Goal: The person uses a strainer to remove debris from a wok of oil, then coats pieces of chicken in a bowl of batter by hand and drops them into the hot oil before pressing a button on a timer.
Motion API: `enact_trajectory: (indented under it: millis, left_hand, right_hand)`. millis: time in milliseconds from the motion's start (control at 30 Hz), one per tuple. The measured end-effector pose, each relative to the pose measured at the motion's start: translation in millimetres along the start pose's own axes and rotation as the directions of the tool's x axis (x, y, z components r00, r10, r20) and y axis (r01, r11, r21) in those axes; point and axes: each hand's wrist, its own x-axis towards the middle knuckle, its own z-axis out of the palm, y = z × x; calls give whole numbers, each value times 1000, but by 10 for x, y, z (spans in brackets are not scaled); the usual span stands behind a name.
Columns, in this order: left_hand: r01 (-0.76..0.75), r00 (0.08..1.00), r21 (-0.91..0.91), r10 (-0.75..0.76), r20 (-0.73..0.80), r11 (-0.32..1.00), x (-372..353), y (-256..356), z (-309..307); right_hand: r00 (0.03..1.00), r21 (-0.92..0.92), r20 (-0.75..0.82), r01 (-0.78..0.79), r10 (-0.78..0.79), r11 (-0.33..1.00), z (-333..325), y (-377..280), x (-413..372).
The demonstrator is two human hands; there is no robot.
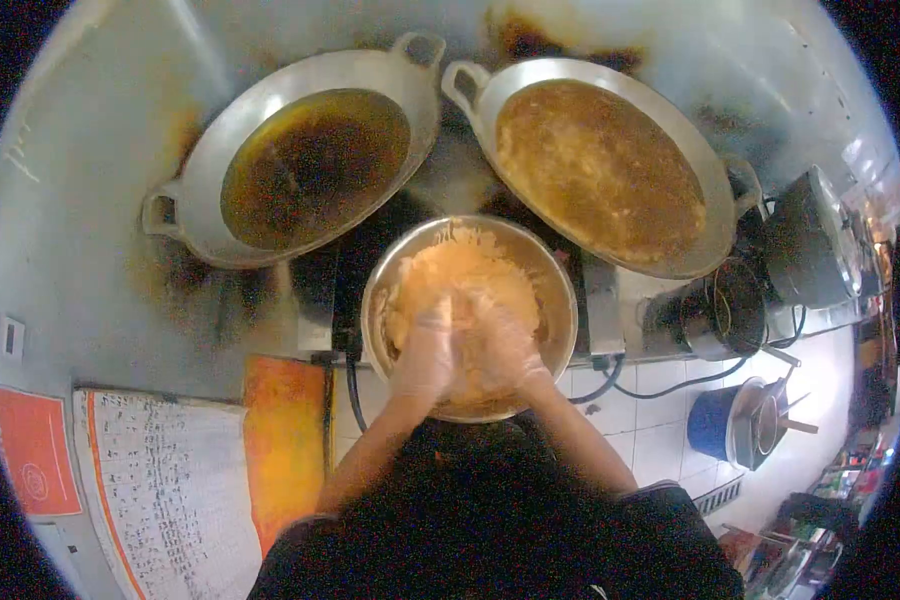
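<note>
A round metal bowl (567,325) sits low in front of me, filled with a pale orange, shredded-looking mixture (470,262). Both of my hands wear clear plastic gloves and are down inside the bowl, side by side. My left hand (432,350) curls in the mixture from the left, with its fingertips close to those of the other hand. From the right, my right hand (505,345) is cupped around the mixture too. Some blur and bits of mixture cover the fingers.
Two large two-handled pans stand beyond the bowl: the left pan (198,190) holds dark oil, the right pan (485,110) bubbling brown oil. Dark pots (715,312) stand at the right. Below them is a blue container (708,422). A written sheet (170,490) hangs at the left.
</note>
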Motion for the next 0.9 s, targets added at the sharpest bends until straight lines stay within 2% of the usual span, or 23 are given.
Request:
enact_trajectory:
  millis: [33,67,100,133,200,267,333,400,433,467,500,567,633,733,767,800,833,867,900]
  left_hand:
    - [-99,993,8,99,-60,995,-23,-59,128]
    - [-108,992,-82,102,-79,991,69,9,106]
    - [-121,990,-172,105,-99,978,164,81,79]
    - [-15,999,-362,-1,-44,932,173,171,40]
    - [206,978,-645,-174,113,736,163,244,29]
    - [388,918,-797,-275,287,462,133,162,137]
    - [217,945,-914,-309,108,343,56,-24,243]
    - [196,914,-842,-404,-28,502,183,116,103]
    - [283,884,-674,-459,-93,682,229,249,-38]
    - [376,854,-453,-492,-168,808,281,436,-277]
    - [410,870,-319,-471,-145,855,313,420,-321]
    - [389,921,-116,-384,70,914,258,129,-108]
    - [350,901,22,-343,264,937,199,-95,132]
    - [386,828,86,-387,406,918,137,-2,174]
    - [370,822,95,-373,430,924,100,-26,220]
    - [343,822,99,-349,450,934,51,-101,313]
    - [234,845,106,-256,469,966,-22,-389,545]
    - [122,860,110,-161,484,986,-92,-671,772]
    - [223,842,114,-250,477,968,16,-243,404]
  right_hand:
    - [988,10,101,-121,119,993,-69,-55,12]
    - [954,7,189,-238,232,971,-150,-92,70]
    - [949,11,216,-236,228,972,-161,-57,99]
    - [944,15,243,-234,223,972,-172,-22,127]
    - [981,34,191,14,-21,999,-47,262,72]
    - [977,9,207,50,-51,999,-71,486,-13]
    - [974,-89,218,86,-65,992,-246,461,-67]
    - [967,-260,247,133,-68,956,-654,204,-141]
    - [949,-303,305,177,-80,936,-672,266,-173]
    - [927,-335,364,215,-85,917,-638,337,-238]
    - [932,-323,351,214,-93,922,-714,333,-218]
    - [959,-254,262,177,-109,951,-1122,179,-119]
    - [981,-156,145,152,-129,976,-1836,-185,3]
    - [988,-61,-41,143,-146,988,-2553,-220,140]
    - [986,123,-111,139,-126,983,-2720,-87,211]
    - [981,64,-160,120,-108,991,-2891,42,298]
    - [974,7,-208,94,-91,996,-3063,172,385]
    - [964,-289,-245,26,-100,957,-3220,238,496]
    - [968,-326,-245,-31,-52,945,-3335,215,625]
